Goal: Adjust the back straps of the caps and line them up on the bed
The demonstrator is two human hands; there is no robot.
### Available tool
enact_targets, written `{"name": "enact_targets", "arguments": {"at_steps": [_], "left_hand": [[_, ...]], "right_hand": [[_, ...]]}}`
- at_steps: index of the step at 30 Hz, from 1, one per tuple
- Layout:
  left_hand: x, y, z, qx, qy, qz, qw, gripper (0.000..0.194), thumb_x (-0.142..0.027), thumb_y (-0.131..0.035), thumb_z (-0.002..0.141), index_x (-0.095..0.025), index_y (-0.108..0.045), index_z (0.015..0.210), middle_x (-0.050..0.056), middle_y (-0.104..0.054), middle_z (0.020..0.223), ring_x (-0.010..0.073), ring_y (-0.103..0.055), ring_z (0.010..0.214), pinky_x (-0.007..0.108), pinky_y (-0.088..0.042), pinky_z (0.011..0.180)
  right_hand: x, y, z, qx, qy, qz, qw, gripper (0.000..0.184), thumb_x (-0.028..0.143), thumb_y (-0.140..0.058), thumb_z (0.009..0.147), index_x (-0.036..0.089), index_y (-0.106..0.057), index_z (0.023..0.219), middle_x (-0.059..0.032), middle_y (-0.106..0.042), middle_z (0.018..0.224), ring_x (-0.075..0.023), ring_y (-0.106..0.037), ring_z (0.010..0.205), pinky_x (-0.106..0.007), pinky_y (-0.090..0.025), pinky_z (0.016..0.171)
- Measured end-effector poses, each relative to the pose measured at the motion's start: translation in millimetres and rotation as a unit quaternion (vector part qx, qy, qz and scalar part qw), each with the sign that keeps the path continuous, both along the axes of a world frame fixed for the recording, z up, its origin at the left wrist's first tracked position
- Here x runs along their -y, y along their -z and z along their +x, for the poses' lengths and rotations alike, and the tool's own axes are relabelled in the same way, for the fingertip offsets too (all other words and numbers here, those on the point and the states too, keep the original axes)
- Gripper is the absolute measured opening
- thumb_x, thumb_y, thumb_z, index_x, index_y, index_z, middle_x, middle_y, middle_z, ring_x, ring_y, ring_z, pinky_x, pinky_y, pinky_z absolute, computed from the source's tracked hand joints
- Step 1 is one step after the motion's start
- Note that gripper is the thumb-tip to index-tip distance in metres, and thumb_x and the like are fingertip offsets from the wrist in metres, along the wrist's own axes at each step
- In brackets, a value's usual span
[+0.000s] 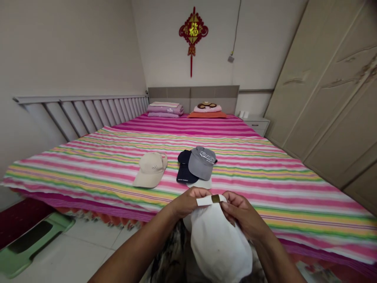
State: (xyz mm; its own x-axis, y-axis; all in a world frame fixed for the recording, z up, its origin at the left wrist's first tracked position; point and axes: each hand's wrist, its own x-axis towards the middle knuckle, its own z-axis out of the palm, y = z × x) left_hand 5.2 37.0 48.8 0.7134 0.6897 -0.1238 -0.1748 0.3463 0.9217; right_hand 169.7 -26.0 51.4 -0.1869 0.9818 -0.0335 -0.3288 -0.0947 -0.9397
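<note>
A white baseball cap [219, 243] is held close to my body, its back strap and brass-coloured buckle [216, 199] turned up. At the strap's left end, my left hand [191, 200] grips the cap with bent fingers. My right hand [240, 212] pinches the strap's other side, beside the buckle. Beyond my hands on the bed, a grey cap [202, 163] with white lettering lies over a dark navy cap [184, 171]. A white brim [203, 184] pokes out beneath them. To their left sits a beige cap [150, 169], apart from the stack.
The bed [103, 161] has a striped cover and a grey rail [88, 110] along its left. Folded bedding [165, 110] lies by the headboard. A green stool [32, 243] stands at lower left. On the right are a nightstand [259, 125] and a tall wardrobe [321, 86].
</note>
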Motion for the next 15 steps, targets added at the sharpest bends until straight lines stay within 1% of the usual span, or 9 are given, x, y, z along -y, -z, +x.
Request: {"name": "enact_targets", "arguments": {"at_steps": [2,5,7,11,13,15], "left_hand": [[0.8,-1.0,-0.7,-0.013,0.004,-0.005,1.000,0.028,-0.029,-0.075,0.052,-0.011,-0.063,0.069,0.001,-0.061,0.059,0.0065,-0.050,0.045,0.018,-0.036,0.047],[3.7,-1.9,1.3,-0.007,-0.012,-0.023,1.000,0.028,-0.029,-0.076,0.050,-0.011,-0.061,0.066,0.000,-0.059,0.055,0.0064,-0.049,0.043,0.018,-0.036,0.045],[6.6,-1.3,3.1,0.003,-0.027,-0.029,0.999,0.030,-0.028,-0.077,0.046,-0.010,-0.060,0.063,-0.001,-0.056,0.050,0.0059,-0.046,0.040,0.018,-0.034,0.042],[10.9,1.3,4.7,0.027,-0.030,-0.024,0.999,0.031,-0.029,-0.078,0.044,-0.010,-0.059,0.061,-0.002,-0.053,0.045,0.0050,-0.042,0.036,0.017,-0.029,0.038],[10.6,1.0,3.4,0.042,-0.055,-0.026,0.997,0.030,-0.030,-0.077,0.047,-0.010,-0.058,0.059,-0.002,-0.053,0.045,0.0048,-0.042,0.036,0.017,-0.029,0.038],[8.4,-1.1,0.3,0.075,-0.096,-0.035,0.992,0.030,-0.029,-0.076,0.048,-0.011,-0.055,0.056,-0.002,-0.051,0.045,0.0042,-0.041,0.036,0.017,-0.029,0.039]], "right_hand": [[0.1,1.2,-1.8,-0.013,-0.011,0.003,1.000,0.030,0.035,-0.070,0.064,0.016,-0.047,0.064,0.0089,-0.039,0.042,-0.0018,-0.025,0.035,-0.015,-0.019,0.036],[-0.9,3.1,-1.0,-0.017,-0.023,0.003,1.000,0.029,0.033,-0.071,0.062,0.016,-0.048,0.065,0.0083,-0.039,0.044,-0.0018,-0.024,0.036,-0.015,-0.018,0.036],[-0.8,4.6,-0.5,-0.027,-0.030,0.009,0.999,0.027,0.034,-0.069,0.064,0.015,-0.050,0.065,0.0087,-0.036,0.042,-0.0021,-0.021,0.036,-0.016,-0.017,0.035],[0.7,6.7,-2.1,-0.054,0.012,0.014,0.998,0.026,0.031,-0.067,0.067,0.015,-0.049,0.057,0.0093,-0.031,0.037,-0.0026,-0.018,0.035,-0.016,-0.014,0.035],[-0.2,6.4,-1.4,-0.111,0.038,0.018,0.993,0.024,0.027,-0.066,0.067,0.016,-0.047,0.056,0.0098,-0.029,0.038,-0.0029,-0.018,0.035,-0.016,-0.016,0.035],[-3.4,5.7,3.1,-0.202,0.067,0.020,0.977,0.025,0.025,-0.064,0.069,0.017,-0.045,0.055,0.0100,-0.029,0.040,-0.0034,-0.020,0.034,-0.016,-0.023,0.035]]}}
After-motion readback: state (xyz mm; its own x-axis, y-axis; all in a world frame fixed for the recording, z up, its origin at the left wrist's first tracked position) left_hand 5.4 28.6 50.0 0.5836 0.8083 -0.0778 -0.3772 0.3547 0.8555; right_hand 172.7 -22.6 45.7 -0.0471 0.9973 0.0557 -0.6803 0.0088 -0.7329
